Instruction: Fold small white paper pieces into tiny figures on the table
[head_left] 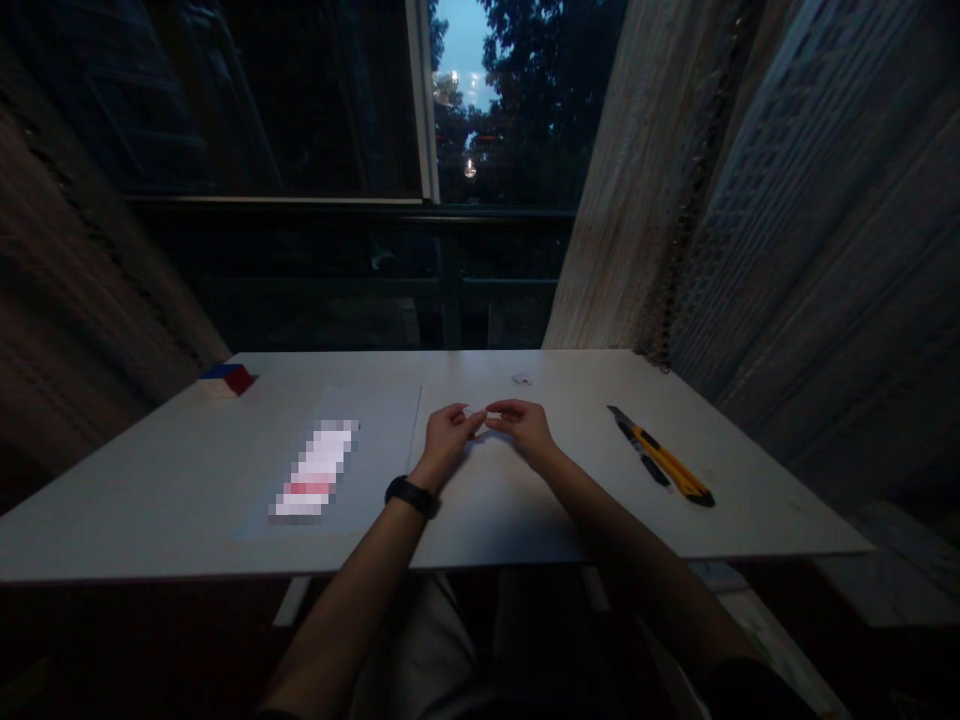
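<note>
Now a small white bit (491, 413) is pinched between the closed fingers (471, 422) of the left hand (448, 432) and right hand (527, 427), just above the desk (150, 480). It is best held softly and kept steady. A knife (660, 455) is seen nearby.

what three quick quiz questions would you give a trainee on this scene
1. True or false: the left hand and right hand both pinch a small white piece.
2. What lies on the table to the right of the right hand? A mug; B knife; C scissors.
3. Fill in: the watch is on the ___ wrist.
Key: 1 true; 2 B; 3 left.
</note>
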